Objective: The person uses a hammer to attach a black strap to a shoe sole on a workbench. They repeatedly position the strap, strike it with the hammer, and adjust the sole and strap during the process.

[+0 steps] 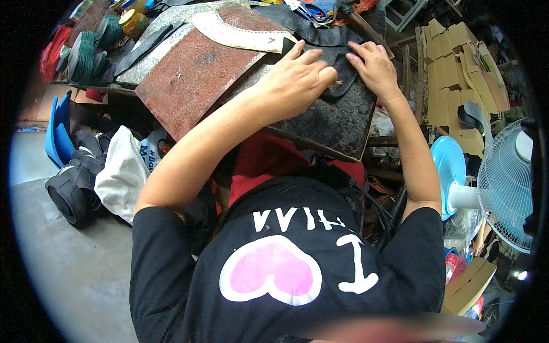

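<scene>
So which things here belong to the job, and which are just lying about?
Probably in use:
Flat black material by the fingers
White curved strip with dotted edge
Flat reddish-brown board

Probably lying about:
Round, pale wire-caged fan
Stacked tan cardboard boxes
Green spools of cord

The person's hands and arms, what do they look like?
The left hand and right hand are ungloved, and both forearms are bare. Black short sleeves reach near the elbows, part of a black T-shirt with a white-edged pink heart.
</scene>
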{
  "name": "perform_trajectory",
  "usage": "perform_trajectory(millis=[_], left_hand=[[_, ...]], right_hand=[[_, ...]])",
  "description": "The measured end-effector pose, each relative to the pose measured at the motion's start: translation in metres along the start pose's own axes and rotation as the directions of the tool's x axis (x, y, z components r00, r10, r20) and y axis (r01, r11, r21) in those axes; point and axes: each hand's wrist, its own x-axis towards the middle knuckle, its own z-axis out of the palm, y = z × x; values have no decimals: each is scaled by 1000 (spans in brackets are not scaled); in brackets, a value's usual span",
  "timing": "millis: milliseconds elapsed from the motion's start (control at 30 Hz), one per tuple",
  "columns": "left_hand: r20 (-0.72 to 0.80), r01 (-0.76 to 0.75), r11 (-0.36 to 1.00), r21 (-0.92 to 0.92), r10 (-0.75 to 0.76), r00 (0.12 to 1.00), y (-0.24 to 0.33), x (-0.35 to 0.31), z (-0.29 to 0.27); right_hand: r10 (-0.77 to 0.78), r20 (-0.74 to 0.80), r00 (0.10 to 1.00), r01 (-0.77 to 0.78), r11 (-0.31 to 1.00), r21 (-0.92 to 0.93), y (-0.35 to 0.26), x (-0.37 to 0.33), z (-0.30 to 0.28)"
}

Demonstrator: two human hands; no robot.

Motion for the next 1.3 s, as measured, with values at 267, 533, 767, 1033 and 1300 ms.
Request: perform_trajectory(millis=[267, 533, 767, 1033, 1300], left_hand=[[71, 12, 1000, -2, -12, 997, 14, -7, 0], [-34, 136, 991, -4, -136, 990, 60, -29, 2], [-170, 278, 948, -157, -303, 938, 80, -64, 11], [-230, 288, 930, -229, -340, 912, 81, -68, 17], [-255, 297, 928, -224, -350, 902, 79, -71, 22]], right_hand=[[119, 307, 944, -298, 704, 645, 6, 3, -30], [241, -64, 968, -154, 781, 605, 15, 0, 5], [371, -181, 911, -301, 897, 325, -2, -14, 11], [137, -355, 925, -165, 985, -51, -14, -12, -2], [-314, 39, 949, 286, 905, 316, -38, -49, -23]])
